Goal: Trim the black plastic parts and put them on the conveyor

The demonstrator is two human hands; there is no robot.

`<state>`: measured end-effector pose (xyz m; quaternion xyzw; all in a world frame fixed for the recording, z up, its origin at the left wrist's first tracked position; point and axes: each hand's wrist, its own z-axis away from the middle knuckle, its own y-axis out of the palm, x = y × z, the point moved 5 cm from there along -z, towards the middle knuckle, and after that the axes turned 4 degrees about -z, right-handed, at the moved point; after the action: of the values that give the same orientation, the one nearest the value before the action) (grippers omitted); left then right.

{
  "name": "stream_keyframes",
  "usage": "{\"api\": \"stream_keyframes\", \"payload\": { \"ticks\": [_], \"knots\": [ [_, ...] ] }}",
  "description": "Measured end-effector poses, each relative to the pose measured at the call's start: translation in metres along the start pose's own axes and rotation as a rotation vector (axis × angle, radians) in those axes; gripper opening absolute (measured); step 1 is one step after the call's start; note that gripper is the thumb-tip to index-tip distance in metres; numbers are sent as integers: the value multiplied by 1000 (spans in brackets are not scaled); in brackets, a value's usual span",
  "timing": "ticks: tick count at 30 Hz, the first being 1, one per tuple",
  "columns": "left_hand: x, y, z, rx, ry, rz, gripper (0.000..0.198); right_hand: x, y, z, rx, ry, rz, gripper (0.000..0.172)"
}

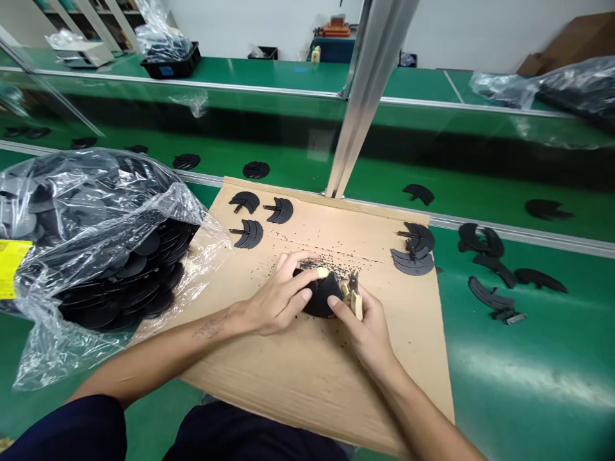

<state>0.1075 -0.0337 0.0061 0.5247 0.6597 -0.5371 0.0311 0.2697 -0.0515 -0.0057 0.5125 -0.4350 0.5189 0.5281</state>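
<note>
Near the middle of a cardboard sheet [269, 378] on the green counter [528, 371], the left hand [276, 294], at 9 o'clock, grasps a rounded black part [319, 304] in its fingers, one wearing a yellow cover [323, 273]. At 4 o'clock from that part, the right hand [372, 326] has its fingers closed round cream-handled cutters [356, 306], thumb against the part. Black crumbs [331, 263] scatter at 12 o'clock, three curved pieces [248, 234] lie near 11, two overlapping ones [413, 261] at 2.
</note>
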Motion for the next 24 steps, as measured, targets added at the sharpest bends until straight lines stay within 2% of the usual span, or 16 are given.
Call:
{"api": "stream_keyframes", "payload": {
  "ticks": [5, 11, 19, 24],
  "knots": [
    [1, -17, -2, -153, -62, 111, 28, -3, -2, -1, -16, 0, 70, 26],
    [8, -16, 3, -157, -128, 247, 31, -4, 1, 2, 57, 0, 132, 26],
    [-1, -22, -1, -221, -19, 66, 25, 1, 5, 1, 112, -11, 78, 23],
    [-2, -21, -1, -230, 6, 15, 25, 0, 6, 3, 103, -9, 117, 29]
  ]
}}
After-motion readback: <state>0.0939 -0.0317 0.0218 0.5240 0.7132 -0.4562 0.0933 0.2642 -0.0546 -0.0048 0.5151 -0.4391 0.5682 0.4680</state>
